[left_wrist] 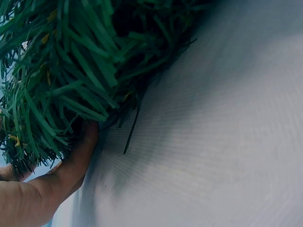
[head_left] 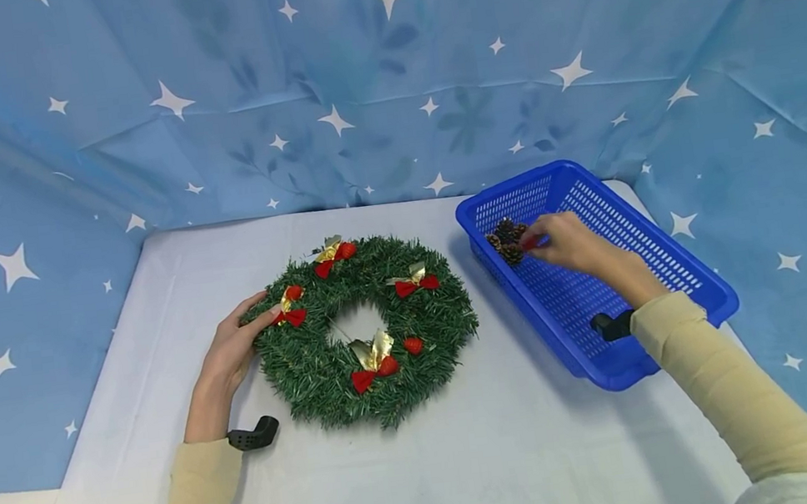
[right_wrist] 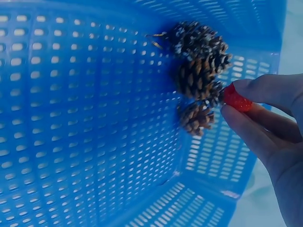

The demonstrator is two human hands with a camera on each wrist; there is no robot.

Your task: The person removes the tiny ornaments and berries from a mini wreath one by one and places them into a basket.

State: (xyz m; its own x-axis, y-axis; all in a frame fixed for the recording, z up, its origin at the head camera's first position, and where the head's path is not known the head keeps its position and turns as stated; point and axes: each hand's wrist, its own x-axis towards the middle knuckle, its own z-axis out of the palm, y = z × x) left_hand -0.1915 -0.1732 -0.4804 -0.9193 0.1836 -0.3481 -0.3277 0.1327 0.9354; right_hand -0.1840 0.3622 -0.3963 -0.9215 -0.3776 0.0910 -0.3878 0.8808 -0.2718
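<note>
A green wreath lies on the white table, dressed with red bows, gold leaves and red berries. At its left side my left hand grips the rim, thumb on top. In the left wrist view, a finger of that hand reaches under the bristles. Over the far end of the blue basket, my right hand pinches a red berry between thumb and fingers. Several pine cones sit in the basket close to the berry.
The basket has slotted walls and stands at the right of the table. A blue curtain with white stars encloses the back and sides. Black wrist mounts are worn on both arms, one of them over the basket.
</note>
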